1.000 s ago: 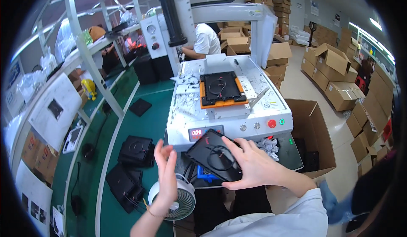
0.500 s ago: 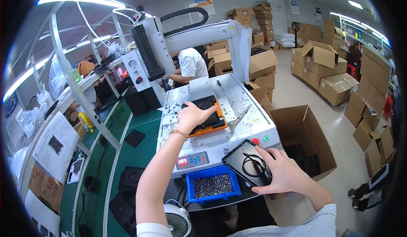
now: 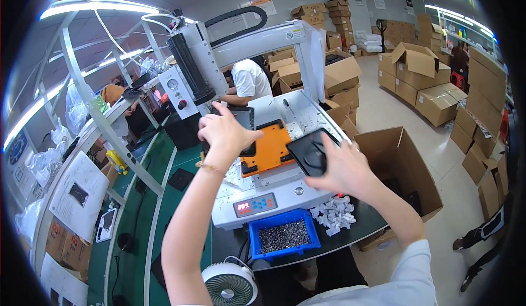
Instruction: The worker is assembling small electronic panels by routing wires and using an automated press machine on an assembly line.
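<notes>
An orange fixture plate (image 3: 272,146) with black corner pieces lies on the white bed of a benchtop machine (image 3: 285,188). Up and to its left, my left hand (image 3: 227,133) grips a black rectangular casing (image 3: 246,121), partly hidden behind the fingers. My right hand (image 3: 348,166) has its fingers around the right side of another shallow black casing (image 3: 311,153). This second casing is tilted over the fixture's right edge, and a dark cable seems to lie inside it. The machine's black cylinder (image 3: 189,67) stands beyond my left hand.
A blue bin (image 3: 315,246) of small dark metal parts sits in front, beside crumpled white paper (image 3: 334,215). At the lower left is a white fan (image 3: 230,289). An open cardboard box (image 3: 427,180) stands right. Another person (image 3: 249,81) sits behind the machine.
My left hand has lifted the black casing off the orange fixture and moved it up and left. My right hand has brought the other casing up and left to the fixture's edge.
</notes>
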